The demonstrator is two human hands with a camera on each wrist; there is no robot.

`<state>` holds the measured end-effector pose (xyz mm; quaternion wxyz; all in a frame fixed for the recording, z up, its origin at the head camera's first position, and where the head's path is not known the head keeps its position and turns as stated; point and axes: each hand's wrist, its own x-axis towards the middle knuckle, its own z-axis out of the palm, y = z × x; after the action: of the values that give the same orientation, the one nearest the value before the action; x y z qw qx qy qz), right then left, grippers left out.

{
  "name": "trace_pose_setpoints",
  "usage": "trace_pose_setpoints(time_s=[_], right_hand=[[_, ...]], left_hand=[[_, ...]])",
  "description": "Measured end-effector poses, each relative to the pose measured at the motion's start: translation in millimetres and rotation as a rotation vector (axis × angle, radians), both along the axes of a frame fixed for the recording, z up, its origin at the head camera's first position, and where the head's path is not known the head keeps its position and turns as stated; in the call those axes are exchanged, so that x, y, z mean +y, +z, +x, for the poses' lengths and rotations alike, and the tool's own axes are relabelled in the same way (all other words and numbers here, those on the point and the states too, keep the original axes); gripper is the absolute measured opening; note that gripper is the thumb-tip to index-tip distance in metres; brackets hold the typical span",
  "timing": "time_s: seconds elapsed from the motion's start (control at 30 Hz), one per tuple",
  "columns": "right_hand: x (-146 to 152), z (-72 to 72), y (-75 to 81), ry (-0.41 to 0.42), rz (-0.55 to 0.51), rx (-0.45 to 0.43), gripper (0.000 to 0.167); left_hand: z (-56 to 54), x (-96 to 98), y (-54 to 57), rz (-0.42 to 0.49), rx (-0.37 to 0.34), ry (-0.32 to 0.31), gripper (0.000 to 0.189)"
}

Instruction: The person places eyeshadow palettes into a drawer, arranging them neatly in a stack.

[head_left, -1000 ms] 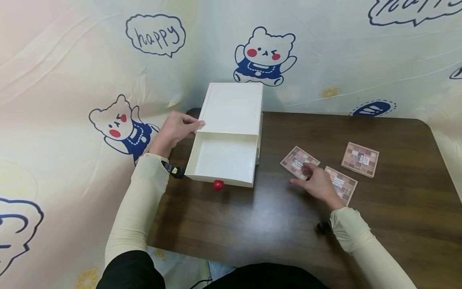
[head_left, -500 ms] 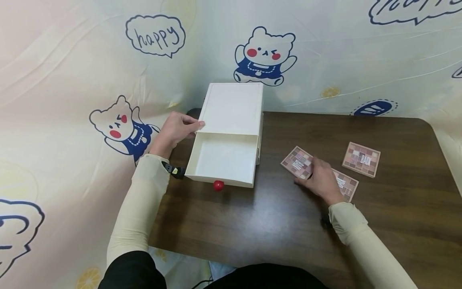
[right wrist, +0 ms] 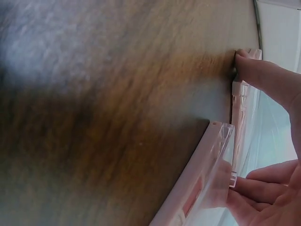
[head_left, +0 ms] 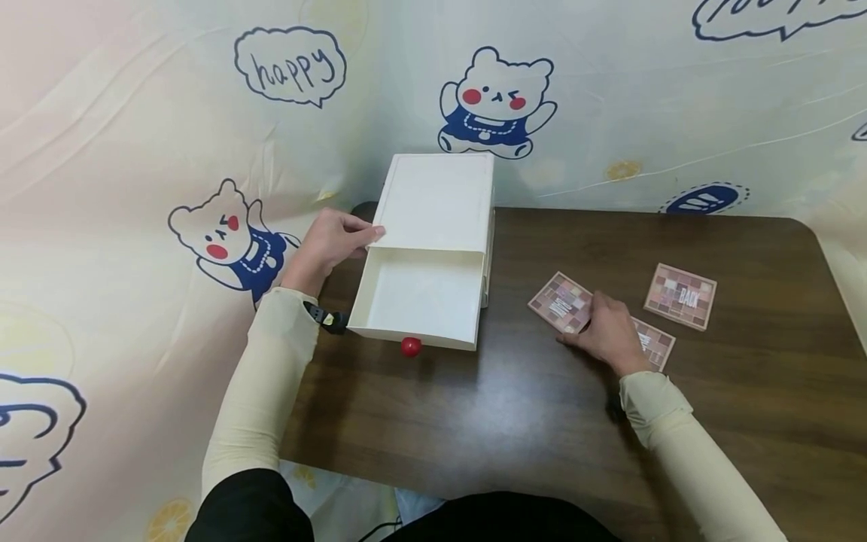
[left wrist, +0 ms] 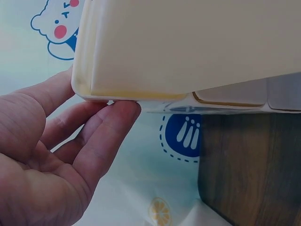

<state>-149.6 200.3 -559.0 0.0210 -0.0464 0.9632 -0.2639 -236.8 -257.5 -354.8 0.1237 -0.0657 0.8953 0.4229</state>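
Note:
A white drawer cabinet [head_left: 436,199] stands at the back of the table, its top drawer [head_left: 423,290] pulled out with nothing inside and a red knob [head_left: 410,347] in front. My left hand [head_left: 332,245] holds the cabinet's left front corner, thumb on top. In the left wrist view its fingers [left wrist: 101,141] press the cabinet's edge. On the right, my right hand [head_left: 612,335] grips the leftmost pink eyeshadow palette [head_left: 557,299], thumb on the near edge and fingers across. That hand partly covers a second palette [head_left: 657,346]; a third palette [head_left: 680,296] lies farther right.
The brown wooden table [head_left: 528,436] extends to the right of the cabinet. A patterned cloth [head_left: 609,98] with bears hangs behind it and along the left. Black bands sit on both wrists, above cream sleeves [head_left: 264,391].
My right hand has shifted slightly right from over the leftmost palette and closed on its edges, now covering more of the second palette. The left hand has stayed on the cabinet.

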Motion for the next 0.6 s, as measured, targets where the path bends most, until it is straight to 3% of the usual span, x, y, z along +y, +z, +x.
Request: trace_pose_setpoints(time_s=[0.27, 0.6], right_hand=[[0, 2.4, 3.4, -0.029, -0.080, 0.045, 0.110], [-1, 13.9, 21.1, -0.098, -0.208, 0.008, 0.123]], left_hand=[[-1.7, -0.6, -0.8, 0.009, 0.001, -0.003, 0.045], [-0.1, -0.2, -0.7, 0.018, 0.011, -0.010, 0.043]])
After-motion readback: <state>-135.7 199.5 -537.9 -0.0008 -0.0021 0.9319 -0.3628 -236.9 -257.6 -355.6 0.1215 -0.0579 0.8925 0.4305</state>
